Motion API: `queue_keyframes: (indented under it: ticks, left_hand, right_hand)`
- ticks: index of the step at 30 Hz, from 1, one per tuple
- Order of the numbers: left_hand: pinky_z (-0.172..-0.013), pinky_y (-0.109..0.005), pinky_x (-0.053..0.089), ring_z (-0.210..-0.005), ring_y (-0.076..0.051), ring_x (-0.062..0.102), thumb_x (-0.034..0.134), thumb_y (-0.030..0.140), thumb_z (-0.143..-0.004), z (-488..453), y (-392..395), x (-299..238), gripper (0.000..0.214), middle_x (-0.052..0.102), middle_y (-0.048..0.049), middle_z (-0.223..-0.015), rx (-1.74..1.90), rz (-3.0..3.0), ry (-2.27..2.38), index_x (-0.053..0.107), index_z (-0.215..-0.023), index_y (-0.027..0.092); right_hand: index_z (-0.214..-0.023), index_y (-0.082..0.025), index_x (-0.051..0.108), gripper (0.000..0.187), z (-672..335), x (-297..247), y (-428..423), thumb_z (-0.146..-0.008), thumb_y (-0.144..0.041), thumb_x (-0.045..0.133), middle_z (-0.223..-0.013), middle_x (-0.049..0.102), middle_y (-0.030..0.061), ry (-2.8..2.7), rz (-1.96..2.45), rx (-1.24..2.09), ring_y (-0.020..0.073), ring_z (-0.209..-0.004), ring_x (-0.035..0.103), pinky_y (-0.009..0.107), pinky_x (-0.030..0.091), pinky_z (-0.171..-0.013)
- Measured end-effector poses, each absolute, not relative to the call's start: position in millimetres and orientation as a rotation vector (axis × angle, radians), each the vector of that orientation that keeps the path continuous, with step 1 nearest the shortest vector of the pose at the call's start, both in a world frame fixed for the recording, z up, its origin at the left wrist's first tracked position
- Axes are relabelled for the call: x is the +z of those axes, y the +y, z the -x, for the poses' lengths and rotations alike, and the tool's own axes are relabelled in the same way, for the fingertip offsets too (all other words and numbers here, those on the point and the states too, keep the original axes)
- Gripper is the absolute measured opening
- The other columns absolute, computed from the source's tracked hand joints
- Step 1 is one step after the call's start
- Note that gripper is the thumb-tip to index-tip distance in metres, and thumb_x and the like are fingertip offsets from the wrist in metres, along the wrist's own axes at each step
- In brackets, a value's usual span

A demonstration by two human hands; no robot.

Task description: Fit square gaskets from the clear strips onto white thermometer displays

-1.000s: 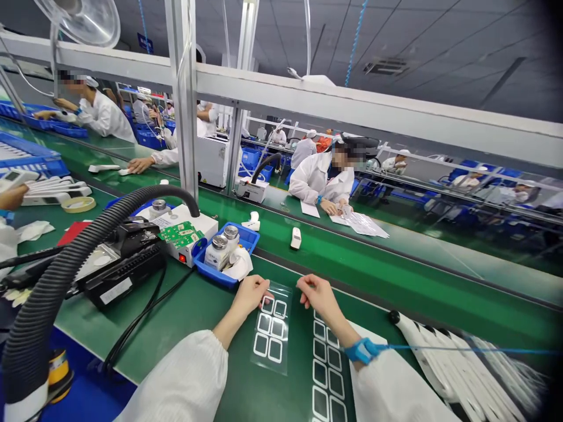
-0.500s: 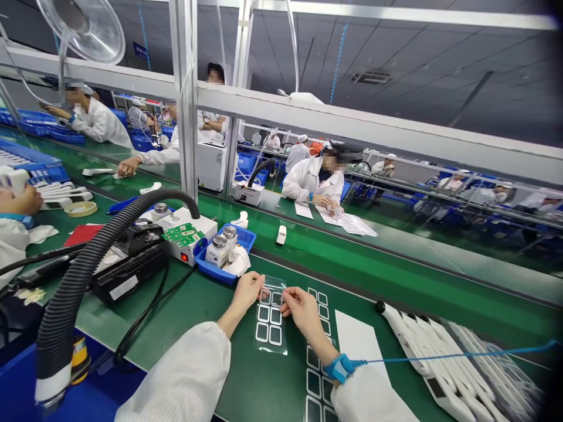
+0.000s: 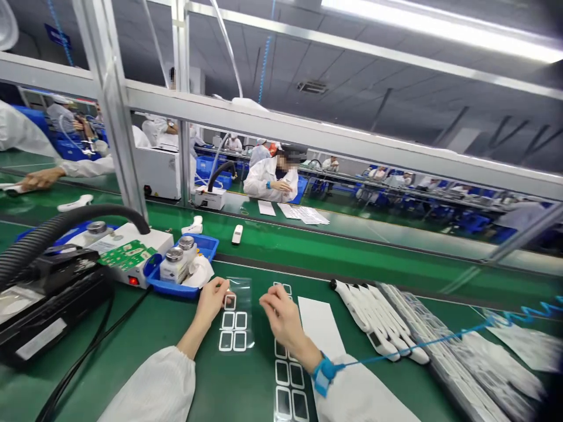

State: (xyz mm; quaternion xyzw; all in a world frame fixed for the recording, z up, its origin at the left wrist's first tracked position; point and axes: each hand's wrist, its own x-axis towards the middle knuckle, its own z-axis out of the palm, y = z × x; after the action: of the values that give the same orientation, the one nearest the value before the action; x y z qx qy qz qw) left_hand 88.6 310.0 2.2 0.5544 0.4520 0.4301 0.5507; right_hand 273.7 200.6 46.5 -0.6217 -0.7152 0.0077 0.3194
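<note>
The left hand (image 3: 212, 300) sits at the edge of a clear plastic sheet (image 3: 241, 310) printed with rounded-square frames, which lies flat on the green bench mat (image 3: 153, 328). Its fingers (image 3: 222, 285) curl at the sheet's upper left corner, perhaps pinching it, though the view is too poor to be sure. The right hand (image 3: 281, 319) is apart from the sheet, its fingers (image 3: 266, 302) loosely bent and gripping nothing visible, just above a row of similar frames (image 3: 285, 375) and beside a white paper sheet (image 3: 319, 325). A blue wrist strap (image 3: 323, 375) circles that wrist. A blue tray (image 3: 182, 280) holding bottles stands beyond the left hand.
</note>
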Motion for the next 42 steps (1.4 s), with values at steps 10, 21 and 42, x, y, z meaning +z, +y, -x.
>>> queue_keyframes:
  ticks: [10,21,42]
  left_hand:
    - [-0.057,-0.028,0.047,-0.08,-0.028,0.067,0.057,0.05,-0.083,-83,297,15,0.034,0.073,-0.01,-0.082,1.094,-1.595,1.272,0.071,-0.088,0.02]
    - [-0.067,-0.031,0.049,-0.072,-0.025,0.063,0.061,0.065,-0.078,-64,213,48,0.052,0.073,-0.0096,-0.081,1.17,-1.369,1.135,0.073,-0.094,0.017]
    - [-0.038,-0.019,0.039,-0.039,-0.012,0.051,0.09,0.049,-0.049,159,22,-56,0.062,0.054,0.006,-0.051,1.519,-0.34,1.566,0.059,-0.092,0.018]
  right_hand:
    - [-0.138,-0.009,0.051,0.069,-464,70,208,-0.07,0.005,0.053,-0.096,0.069,0.0203,-1.63,2.368,-0.202,0.0373,-0.103,0.058,0.049,0.038,-0.089]
    - [-0.148,-0.025,0.026,0.069,-395,109,180,-0.085,-0.022,0.053,-0.113,0.066,0.0073,-1.613,1.748,0.196,0.0234,-0.104,0.062,0.039,0.045,-0.095]
    - [-0.062,-0.019,0.063,0.03,54,-9,118,-0.066,-0.048,0.07,-0.045,0.048,-0.0032,-1.025,1.234,1.583,0.0123,-0.039,0.043,0.025,0.037,-0.038]
